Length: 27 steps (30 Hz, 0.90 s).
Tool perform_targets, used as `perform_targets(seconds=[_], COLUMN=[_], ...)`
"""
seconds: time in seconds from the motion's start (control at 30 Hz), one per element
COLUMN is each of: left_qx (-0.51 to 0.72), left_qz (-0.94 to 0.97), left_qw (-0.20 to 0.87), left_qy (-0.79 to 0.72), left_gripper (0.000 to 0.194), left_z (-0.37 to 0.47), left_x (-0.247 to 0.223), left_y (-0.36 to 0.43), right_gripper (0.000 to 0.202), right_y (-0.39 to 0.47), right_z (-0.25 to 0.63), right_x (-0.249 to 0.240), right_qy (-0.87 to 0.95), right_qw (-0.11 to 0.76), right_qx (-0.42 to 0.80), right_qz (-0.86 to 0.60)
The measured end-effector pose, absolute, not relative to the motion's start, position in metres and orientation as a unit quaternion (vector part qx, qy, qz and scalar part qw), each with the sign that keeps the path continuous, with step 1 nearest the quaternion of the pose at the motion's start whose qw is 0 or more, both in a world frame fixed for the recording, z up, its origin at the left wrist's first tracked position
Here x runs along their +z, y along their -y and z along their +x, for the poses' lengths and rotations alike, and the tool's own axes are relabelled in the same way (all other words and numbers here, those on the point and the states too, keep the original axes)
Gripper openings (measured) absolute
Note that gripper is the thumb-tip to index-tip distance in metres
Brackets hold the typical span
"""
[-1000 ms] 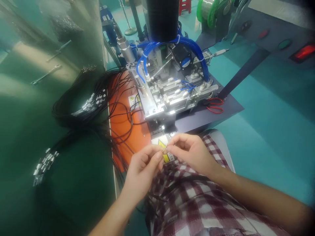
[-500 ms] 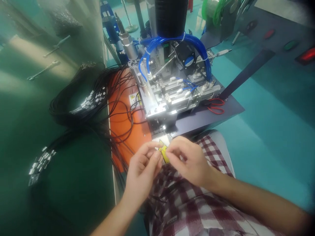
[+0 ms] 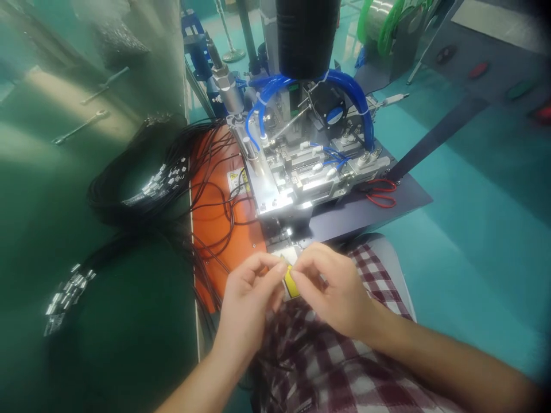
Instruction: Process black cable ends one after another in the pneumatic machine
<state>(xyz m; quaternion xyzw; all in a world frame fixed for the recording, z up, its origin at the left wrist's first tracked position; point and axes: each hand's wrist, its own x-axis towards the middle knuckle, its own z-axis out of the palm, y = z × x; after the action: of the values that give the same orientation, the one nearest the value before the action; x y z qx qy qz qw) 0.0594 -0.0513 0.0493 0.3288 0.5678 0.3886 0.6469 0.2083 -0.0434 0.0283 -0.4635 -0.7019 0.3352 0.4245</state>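
Since the earlier frames, the right hand (image 3: 338, 291) has curled inward and sunk slightly, and the machine (image 3: 307, 175) appears a touch further right and lower; the left hand (image 3: 244, 298) keeps about the same place. Dark green worktop (image 3: 142, 327) fills the left of the frame. Beside it, the metal machine takes up the upper centre, with an orange plate (image 3: 239, 244) on its left and a black cylinder (image 3: 305, 37) above. Maroon-and-white checked cloth (image 3: 344, 367) spreads across the lower middle. Grey control panel (image 3: 491, 83) with red and green buttons occupies the upper right. Black cables (image 3: 116, 186) lie coiled on the worktop, loose strands crossing the orange plate. Both hands meet just below centre, their fingers drawn together at the tips, thumb to forefinger; I cannot tell whether they grasp something. Slim metal tools (image 3: 81, 127) lie at upper left. Yellow-and-white label (image 3: 292, 285) shows directly behind the fingertips, partly covered. Silvery ends (image 3: 69, 295) cluster at lower left.
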Motion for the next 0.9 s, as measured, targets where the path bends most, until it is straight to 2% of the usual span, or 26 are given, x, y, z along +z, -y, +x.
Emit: perform_targets(seconds=[0.13, 0.4, 0.57, 0.77, 0.9], left_qx=[0.428, 0.426, 0.424, 0.411, 0.408], left_qz=[0.265, 0.216, 0.223, 0.234, 0.235], left_qw=[0.689, 0.718, 0.716, 0.722, 0.729], left_qy=[-0.521, -0.507, -0.508, -0.504, -0.496], left_gripper=[0.020, 0.018, 0.017, 0.018, 0.015], left_z=[0.061, 0.056, 0.053, 0.053, 0.052], left_x=[0.046, 0.040, 0.040, 0.040, 0.038], left_y=[0.040, 0.031, 0.029, 0.028, 0.029], right_gripper=[0.018, 0.014, 0.004, 0.013, 0.011], right_y=[0.035, 0.031, 0.023, 0.017, 0.016], right_z=[0.203, 0.200, 0.208, 0.210, 0.207], right_x=[0.028, 0.023, 0.027, 0.025, 0.024], right_qy=[0.728, 0.693, 0.667, 0.644, 0.641], right_qw=[0.429, 0.416, 0.388, 0.410, 0.417], right_qx=[0.275, 0.326, 0.388, 0.402, 0.406], right_qz=[-0.458, -0.491, -0.504, -0.506, -0.500])
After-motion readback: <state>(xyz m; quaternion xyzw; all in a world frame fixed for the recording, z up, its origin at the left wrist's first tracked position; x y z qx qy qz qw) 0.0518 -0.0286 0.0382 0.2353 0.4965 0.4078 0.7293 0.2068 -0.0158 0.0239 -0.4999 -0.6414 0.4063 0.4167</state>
